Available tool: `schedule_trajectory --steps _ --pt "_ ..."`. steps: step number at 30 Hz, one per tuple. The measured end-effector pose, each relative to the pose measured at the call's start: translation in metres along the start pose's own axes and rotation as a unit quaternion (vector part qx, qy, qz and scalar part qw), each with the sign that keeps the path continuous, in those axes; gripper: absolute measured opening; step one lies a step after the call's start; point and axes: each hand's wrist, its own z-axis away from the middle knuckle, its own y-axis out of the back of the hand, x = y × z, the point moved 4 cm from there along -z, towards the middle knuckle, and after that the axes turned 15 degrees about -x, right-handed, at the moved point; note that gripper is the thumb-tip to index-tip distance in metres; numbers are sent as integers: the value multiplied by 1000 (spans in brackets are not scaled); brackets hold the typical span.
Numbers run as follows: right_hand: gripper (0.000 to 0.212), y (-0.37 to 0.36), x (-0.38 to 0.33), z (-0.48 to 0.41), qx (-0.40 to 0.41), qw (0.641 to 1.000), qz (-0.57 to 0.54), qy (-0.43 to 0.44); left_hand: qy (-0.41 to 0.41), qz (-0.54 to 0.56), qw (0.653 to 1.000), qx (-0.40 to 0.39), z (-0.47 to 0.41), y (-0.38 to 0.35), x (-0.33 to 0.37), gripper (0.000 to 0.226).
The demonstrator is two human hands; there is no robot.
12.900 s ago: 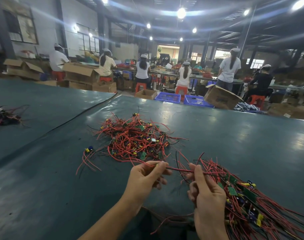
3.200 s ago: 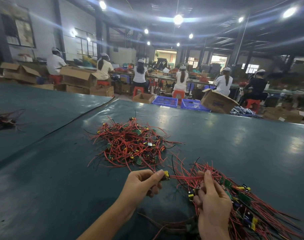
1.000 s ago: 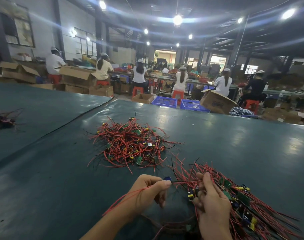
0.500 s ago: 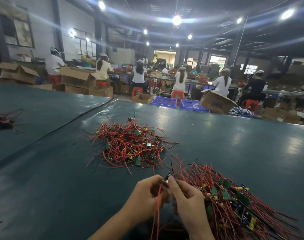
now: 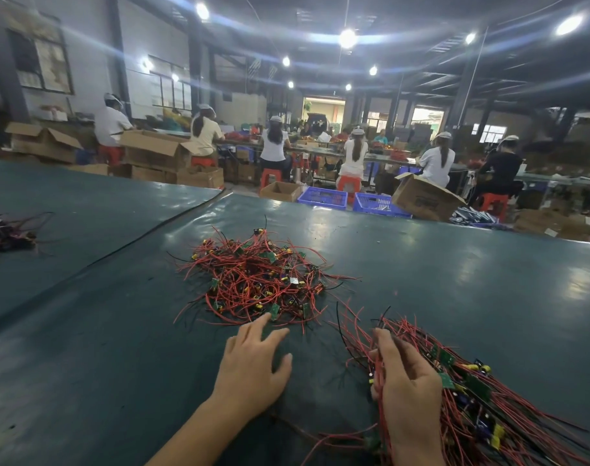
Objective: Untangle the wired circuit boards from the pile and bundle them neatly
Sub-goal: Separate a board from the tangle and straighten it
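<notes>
— Left hand (image 5: 253, 368)?
— Parted from the right since half a second earlier; spread wide and flat, fingertips at near edge of tangled pile (image 5: 260, 280), middle of bench (image 5: 455, 280).
— Right hand (image 5: 408, 381)?
— Stayed curled round wires of bundle (image 5: 471, 398), near right corner.

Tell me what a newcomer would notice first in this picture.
A tangled pile of red wires and small circuit boards sits in the middle of the green table, the left hand open and spread at its near edge. At lower right, the right hand grips wires of a straighter bundle.
</notes>
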Motion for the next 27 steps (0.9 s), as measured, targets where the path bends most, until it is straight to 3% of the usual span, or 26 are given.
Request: schedule_trajectory --steps 3,6,10,14,18,27 --pt "18 7 -6 0 23 996 70 40 41 -35 995 -83 -8 -13 -18 59" --pt "22 10 -5 -1 5 981 193 32 25 -43 994 -101 -17 -20 -19 61" --pt "22 8 5 1 -39 933 358 -21 21 -46 994 -95 -30 -23 -18 63" --pt "37 2 8 2 -59 878 473 -45 22 -58 992 -109 -40 -25 -21 65" --pt "44 0 7 5 -72 848 521 -58 38 -69 993 -90 -51 -20 -22 64" --pt "33 0 7 6 -65 863 500 -21 -4 -20 998 -56 -51 -16 -22 51"
